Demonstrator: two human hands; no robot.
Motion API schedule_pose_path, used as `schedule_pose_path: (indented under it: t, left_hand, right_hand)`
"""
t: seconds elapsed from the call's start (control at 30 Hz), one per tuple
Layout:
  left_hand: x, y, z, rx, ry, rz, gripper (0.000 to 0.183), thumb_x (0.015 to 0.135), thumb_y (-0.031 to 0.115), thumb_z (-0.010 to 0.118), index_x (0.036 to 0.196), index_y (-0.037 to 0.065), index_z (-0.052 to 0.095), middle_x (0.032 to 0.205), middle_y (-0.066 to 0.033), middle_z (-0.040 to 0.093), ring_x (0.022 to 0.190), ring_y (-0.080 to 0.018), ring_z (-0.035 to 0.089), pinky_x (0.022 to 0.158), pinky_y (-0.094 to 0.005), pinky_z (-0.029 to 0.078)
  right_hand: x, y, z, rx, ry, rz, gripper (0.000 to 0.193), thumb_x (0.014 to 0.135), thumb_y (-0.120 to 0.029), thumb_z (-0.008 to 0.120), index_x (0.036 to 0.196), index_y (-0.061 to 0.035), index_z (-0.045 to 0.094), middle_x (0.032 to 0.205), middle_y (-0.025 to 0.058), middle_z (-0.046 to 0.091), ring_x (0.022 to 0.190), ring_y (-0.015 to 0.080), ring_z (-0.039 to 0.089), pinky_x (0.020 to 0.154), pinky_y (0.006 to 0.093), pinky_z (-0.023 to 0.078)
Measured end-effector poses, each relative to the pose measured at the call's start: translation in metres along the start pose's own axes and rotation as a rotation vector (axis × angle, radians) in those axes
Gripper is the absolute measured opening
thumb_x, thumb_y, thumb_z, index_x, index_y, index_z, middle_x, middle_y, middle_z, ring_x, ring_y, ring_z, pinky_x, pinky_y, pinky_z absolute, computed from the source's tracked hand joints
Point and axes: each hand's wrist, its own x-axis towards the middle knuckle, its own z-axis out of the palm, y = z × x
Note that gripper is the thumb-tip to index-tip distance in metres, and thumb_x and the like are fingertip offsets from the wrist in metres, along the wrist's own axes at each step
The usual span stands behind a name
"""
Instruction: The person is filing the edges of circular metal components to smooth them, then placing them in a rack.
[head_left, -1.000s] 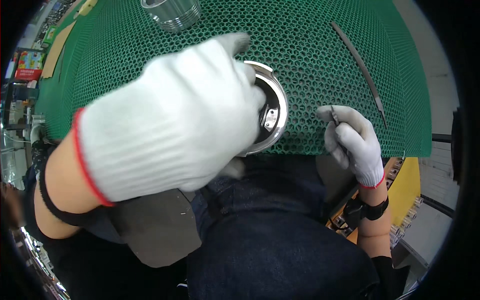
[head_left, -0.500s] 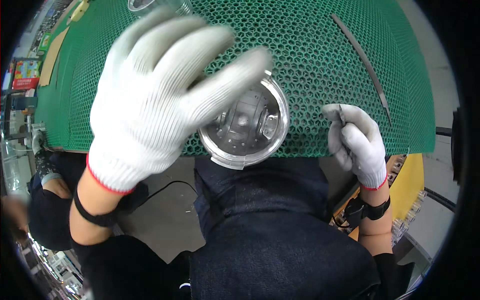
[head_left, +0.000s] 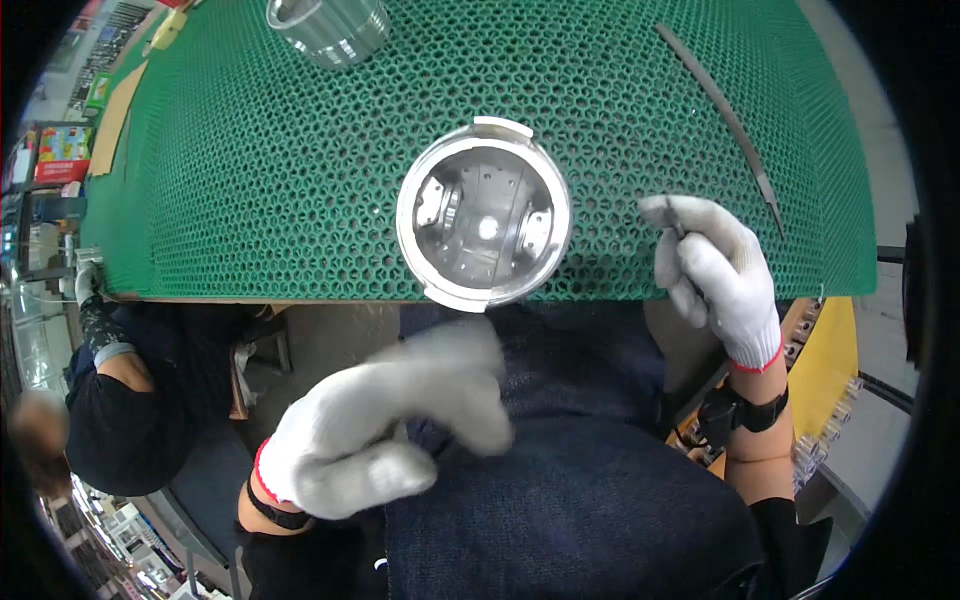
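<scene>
A shiny metal piston point(head_left: 409, 235) stands open side up on the green honeycomb mat point(head_left: 300, 190), near the front edge; two bosses show on its inner walls. My left hand point(head_left: 385, 420), in a white knit glove, hangs over my lap, below and in front of the piston. It is smeared by motion, but its fingers and thumb look apart and nothing shows in it. On the mat's right front edge, my gloved right hand point(head_left: 715, 270) pinches a small dark pointed tool point(head_left: 674, 218) between thumb and forefinger. Most of the tool is hidden in the glove.
A second metal piston point(head_left: 335, 35) sits at the back left of the mat. Along the right side lies a long thin file point(head_left: 730, 115). A brown strip point(head_left: 117, 120) rests at the far left. Another person point(head_left: 130, 410) sits at the left.
My left hand has swung from over the piston down toward my lap, uncovering it. The piston has turned and stands slightly farther from me. My right hand has hardly moved.
</scene>
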Motion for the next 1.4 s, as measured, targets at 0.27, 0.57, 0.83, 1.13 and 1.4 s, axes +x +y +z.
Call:
schedule_pose_path:
  t: [0.27, 0.57, 0.83, 1.13, 1.4]
  left_hand:
    - [0.041, -0.005, 0.001, 1.381, 0.194, 0.258, 0.043, 0.061, 0.012, 0.082, 0.102, 0.012, 0.069, 0.137, -0.0248, 0.049, 0.133, -0.0471, 0.041, 0.108, -0.0542, 0.037]
    - [0.042, -0.051, 0.008, 0.995, 0.376, 0.363, 0.037, 0.075, 0.036, 0.078, 0.093, 0.005, 0.069, 0.138, -0.0417, 0.039, 0.121, -0.0529, 0.052, 0.096, -0.0479, 0.049]
    - [0.042, -0.042, 0.015, 1.080, 0.353, 0.316, 0.035, 0.077, 0.036, 0.077, 0.091, 0.005, 0.069, 0.136, -0.0419, 0.041, 0.118, -0.0513, 0.055, 0.093, -0.0467, 0.050]
    - [0.048, -0.028, 0.020, 1.056, 0.323, 0.236, 0.040, 0.072, 0.028, 0.077, 0.098, 0.000, 0.068, 0.130, -0.0368, 0.048, 0.108, -0.0483, 0.060, 0.088, -0.0469, 0.053]
    - [0.044, -0.022, 0.013, 1.133, 0.227, 0.245, 0.038, 0.070, 0.029, 0.080, 0.093, 0.003, 0.065, 0.134, -0.0355, 0.045, 0.113, -0.0489, 0.057, 0.093, -0.0485, 0.050]
  right_hand:
    - [0.021, 0.011, -0.110, -1.524, 0.653, -0.256, 0.050, 0.084, -0.046, 0.068, 0.126, -0.0190, 0.063, 0.103, 0.0137, 0.059, 0.089, 0.0328, 0.065, 0.075, 0.0428, 0.052]
    - [-0.049, 0.031, -0.022, -1.512, 0.315, -0.308, 0.066, 0.076, -0.037, 0.076, 0.133, -0.0133, 0.055, 0.089, 0.0117, 0.056, 0.074, 0.0303, 0.062, 0.064, 0.0405, 0.051]
    - [-0.097, 0.011, -0.014, -0.454, 0.212, 0.063, 0.067, 0.080, -0.003, 0.059, 0.145, -0.0020, 0.043, 0.144, 0.0130, 0.052, 0.129, 0.0201, 0.051, 0.106, 0.0339, 0.041]
    - [-0.031, -0.033, 0.041, 0.145, -0.463, 0.353, 0.058, 0.096, -0.025, 0.052, 0.146, -0.0004, 0.039, 0.105, 0.0093, 0.070, 0.076, 0.0137, 0.066, 0.070, 0.0272, 0.054]
    - [-0.013, -0.061, 0.031, -1.324, -0.115, -0.721, 0.053, 0.078, -0.007, 0.066, 0.131, -0.0129, 0.061, 0.061, 0.0051, 0.055, 0.048, 0.0194, 0.057, 0.047, 0.0320, 0.046]
